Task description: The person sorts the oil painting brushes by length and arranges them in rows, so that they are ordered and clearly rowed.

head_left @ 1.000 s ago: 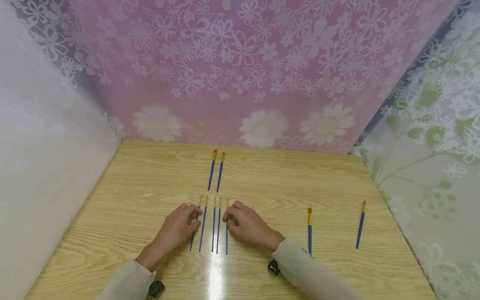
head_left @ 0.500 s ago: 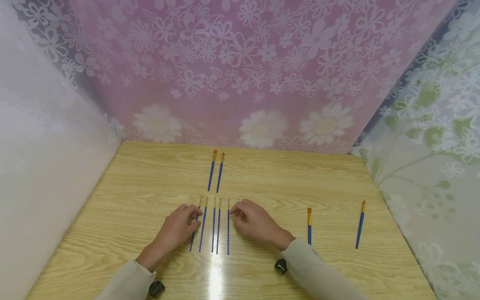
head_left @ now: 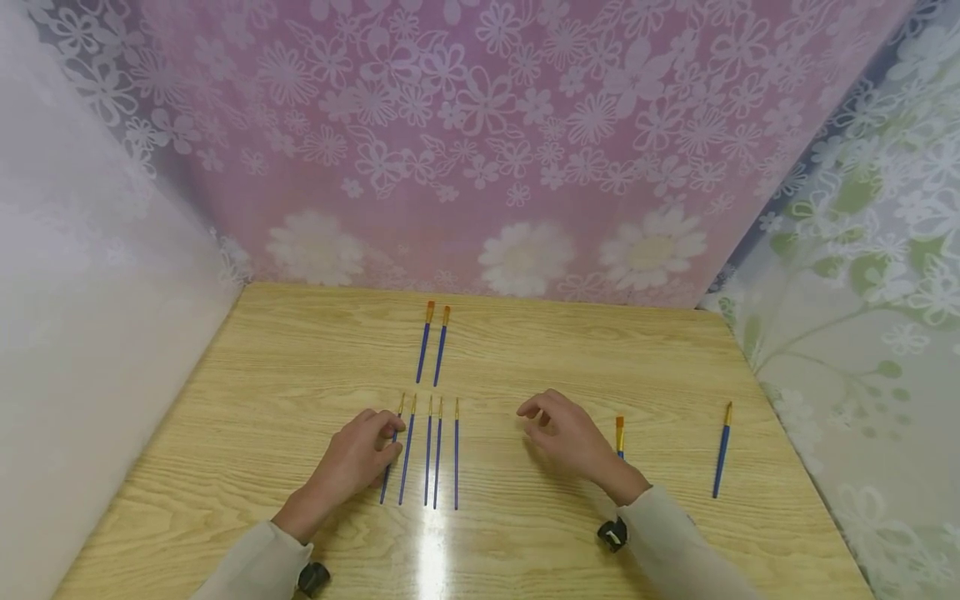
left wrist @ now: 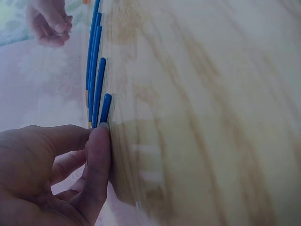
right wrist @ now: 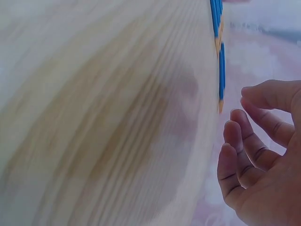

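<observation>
In the head view, slim paintbrushes with blue handles and pointed tips lie in a row, tips away from me. My left hand [head_left: 358, 450] pinches the leftmost paintbrush [head_left: 386, 487] between thumb and finger; in the left wrist view, the end of its blue handle [left wrist: 106, 107] sticks out past the fingertips. Beside it lie a second paintbrush [head_left: 407, 458], a close pair with one brush [head_left: 438, 458] on the right, and the rightmost paintbrush [head_left: 457, 462]. My right hand [head_left: 570, 437] hovers above the table to the right of this row, fingers loosely bent, holding nothing.
Two flat paintbrushes [head_left: 423, 350] lie behind the row. Right of my right hand is another flat paintbrush [head_left: 619, 427], partly covered by my wrist. A pointed paintbrush [head_left: 722, 458] lies near the right edge of the wooden table [head_left: 562, 350]. Flowered cloth [head_left: 480, 167] stands behind.
My right hand first held the rightmost brush of the row, which shifted slightly right, then let it go and moved away to the right. My left hand has stayed in place.
</observation>
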